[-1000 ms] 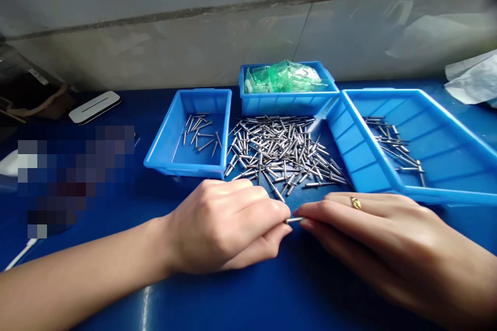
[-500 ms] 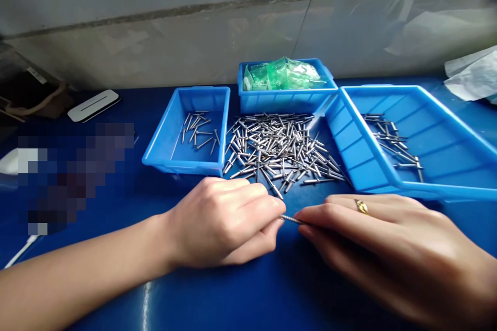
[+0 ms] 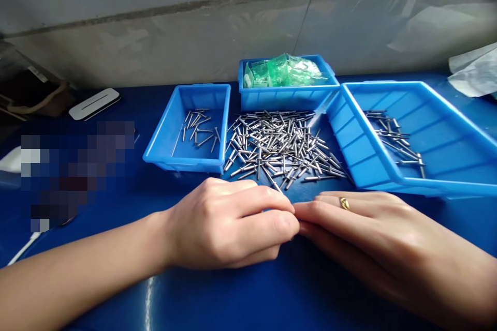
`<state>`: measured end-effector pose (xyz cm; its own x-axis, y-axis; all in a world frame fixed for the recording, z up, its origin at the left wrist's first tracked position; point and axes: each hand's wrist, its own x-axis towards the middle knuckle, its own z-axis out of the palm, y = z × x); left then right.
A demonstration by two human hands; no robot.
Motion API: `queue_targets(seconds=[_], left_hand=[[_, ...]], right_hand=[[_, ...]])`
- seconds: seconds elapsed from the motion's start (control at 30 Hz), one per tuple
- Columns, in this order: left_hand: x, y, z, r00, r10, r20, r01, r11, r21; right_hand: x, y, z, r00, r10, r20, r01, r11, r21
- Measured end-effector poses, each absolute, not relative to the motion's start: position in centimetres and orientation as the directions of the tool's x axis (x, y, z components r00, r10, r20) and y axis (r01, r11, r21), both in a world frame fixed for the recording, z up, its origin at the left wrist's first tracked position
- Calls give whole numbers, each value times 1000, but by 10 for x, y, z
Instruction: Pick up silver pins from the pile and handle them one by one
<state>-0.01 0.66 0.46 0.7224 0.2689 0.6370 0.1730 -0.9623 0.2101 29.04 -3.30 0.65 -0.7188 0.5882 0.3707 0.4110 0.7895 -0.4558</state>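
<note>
My left hand point(image 3: 233, 225) and my right hand point(image 3: 373, 232) meet at the fingertips over the blue table point(image 3: 217, 300), just in front of a pile of metal rivets point(image 3: 279, 145). Both have their fingers pressed together, and whatever is pinched between the tips is hidden. A ring point(image 3: 344, 203) is on my right hand. A screw point(image 3: 246, 174) lies at the pile's near left edge. Left of the pile, a small blue bin point(image 3: 184, 164) holds several screws point(image 3: 196, 126). The large blue bin point(image 3: 446, 187) on the right contains several rivets point(image 3: 407, 152).
Behind the pile is a blue bin point(image 3: 287, 98) with green plastic packets point(image 3: 285, 71). A white flat device point(image 3: 95, 104) lies at the back left, near a white cable point(image 3: 24, 249). Crumpled white material point(image 3: 476, 70) is at the far right.
The gap between my hands has closed, and the thin threaded piece that showed between them is now hidden. A screw now shows at the pile's near left edge.
</note>
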Motion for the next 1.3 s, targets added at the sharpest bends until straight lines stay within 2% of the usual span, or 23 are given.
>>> queue_targets(seconds=[0.17, 0.3, 0.5, 0.67, 0.87, 1.07, 1.3], left_hand=[[0, 5, -2, 692, 281, 665, 167, -959, 231], [-1, 7, 0, 729, 301, 614, 186, -951, 245], [-2, 9, 3, 752, 300, 586, 179, -950, 256], [1, 6, 3, 758, 362, 543, 263, -931, 255], [2, 7, 6, 740, 327, 588, 239, -945, 226], [3, 3, 7, 753, 280, 596, 221, -960, 171], [2, 5, 4, 761, 327, 560, 269, -945, 187]], right_hand=[[290, -35, 8, -696, 595, 402, 453, 798, -398], [286, -36, 11, -660, 609, 439, 486, 793, -368], [290, -33, 7, -672, 614, 415, 503, 789, -352], [292, -35, 4, -646, 631, 430, 516, 775, -364], [291, -35, 5, -675, 622, 397, 490, 780, -389], [291, -38, 1, -697, 615, 368, 433, 771, -467], [291, -36, 1, -631, 667, 395, 535, 743, -402]])
